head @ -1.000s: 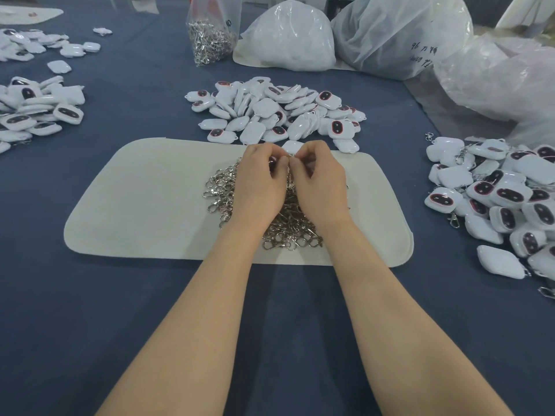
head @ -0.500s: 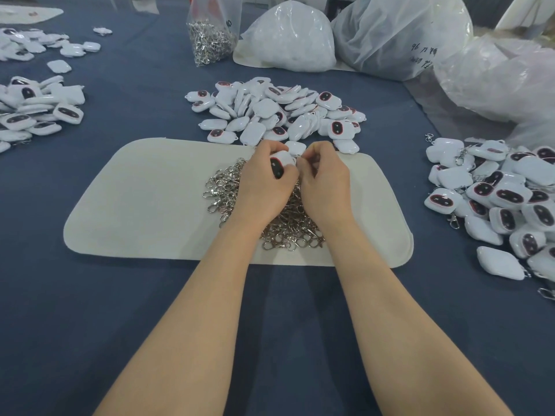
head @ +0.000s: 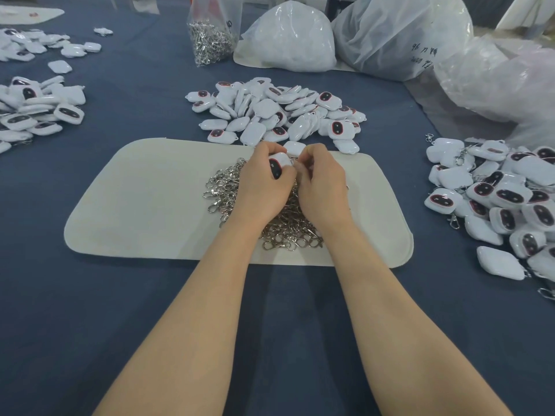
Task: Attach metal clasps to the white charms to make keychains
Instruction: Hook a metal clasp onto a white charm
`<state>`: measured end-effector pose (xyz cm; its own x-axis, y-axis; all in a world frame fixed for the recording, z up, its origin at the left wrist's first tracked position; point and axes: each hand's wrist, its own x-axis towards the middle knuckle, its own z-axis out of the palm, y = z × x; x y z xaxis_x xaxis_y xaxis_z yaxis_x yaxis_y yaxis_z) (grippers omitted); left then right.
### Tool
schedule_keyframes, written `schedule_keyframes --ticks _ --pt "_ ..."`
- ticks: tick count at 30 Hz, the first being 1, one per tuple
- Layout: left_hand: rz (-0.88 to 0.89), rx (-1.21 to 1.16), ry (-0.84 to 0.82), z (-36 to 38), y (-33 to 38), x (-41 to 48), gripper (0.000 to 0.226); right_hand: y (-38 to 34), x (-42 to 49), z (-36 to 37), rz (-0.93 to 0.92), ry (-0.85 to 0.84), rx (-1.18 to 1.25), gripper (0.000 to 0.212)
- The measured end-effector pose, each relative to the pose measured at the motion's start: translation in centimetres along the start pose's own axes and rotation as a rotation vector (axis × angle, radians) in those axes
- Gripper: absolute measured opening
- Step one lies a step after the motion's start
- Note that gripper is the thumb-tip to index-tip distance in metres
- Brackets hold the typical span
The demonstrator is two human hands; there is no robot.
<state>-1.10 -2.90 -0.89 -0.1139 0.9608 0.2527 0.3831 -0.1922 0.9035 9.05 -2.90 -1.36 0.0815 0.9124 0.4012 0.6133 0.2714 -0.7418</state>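
A clear bag (head: 213,40) far back holds metal clasps. Mid-mat (head: 144,205), well apart from its left edge, above the loose clasp pile (head: 228,187), the left hand (head: 259,190) grips a white charm (head: 279,163). The right hand (head: 322,187) pinches at its top, perhaps on a clasp.

I see a plain navy table (head: 90,295) under a cream mat (head: 144,205). The clasps (head: 228,187) heaped on it are shiny silver. The charm (head: 277,165) I hold is white with a black oval. On the piled charms (head: 270,112) that oval is ringed in red. The far bags (head: 288,37) are milky white, one marked with dark handwriting.
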Motion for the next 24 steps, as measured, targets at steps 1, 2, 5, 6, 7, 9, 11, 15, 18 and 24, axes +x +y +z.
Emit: schedule_keyframes --ticks 1,2,5,6,7,9,11,15,18,24 --pt "-0.007 0.001 -0.005 0.0 0.0 0.0 0.027 -0.1 -0.1 0.0 -0.007 -0.008 -0.010 0.004" --pt "-0.016 -0.006 -0.008 0.0 0.0 0.0 0.027 -0.1 -0.1 0.0 -0.014 -0.021 -0.022 0.005" --pt "-0.002 0.017 -0.018 -0.1 -0.1 -0.1 0.026 -0.1 -0.1 0.0 -0.026 -0.070 -0.040 0.008" --pt "0.013 0.041 -0.026 -0.1 0.0 -0.1 0.026 -0.1 -0.1 0.0 -0.028 -0.081 -0.043 0.009" --pt "0.029 0.056 -0.037 -0.1 0.0 -0.2 0.025 -0.1 -0.1 0.0 -0.027 -0.086 -0.046 0.009" --pt "0.057 0.058 -0.056 -0.1 0.0 -0.2 0.025 0.0 0.0 0.0 -0.013 -0.060 -0.026 0.008" --pt "0.062 -0.005 -0.066 -0.3 0.2 -0.1 0.027 -0.1 0.0 0.0 0.024 -0.023 0.038 0.014" --pt "-0.072 -0.326 -0.050 -0.5 0.7 0.0 0.029 -0.3 0.1 -0.2 0.064 0.008 0.171 0.019" --pt "-0.226 -0.516 -0.029 -0.5 0.7 0.2 0.025 -0.3 0.2 -0.3 0.096 0.061 0.266 0.010" --pt "-0.423 -0.794 -0.036 -0.6 1.3 0.4 0.014 -0.5 0.2 -0.2 0.102 0.040 0.305 0.010"
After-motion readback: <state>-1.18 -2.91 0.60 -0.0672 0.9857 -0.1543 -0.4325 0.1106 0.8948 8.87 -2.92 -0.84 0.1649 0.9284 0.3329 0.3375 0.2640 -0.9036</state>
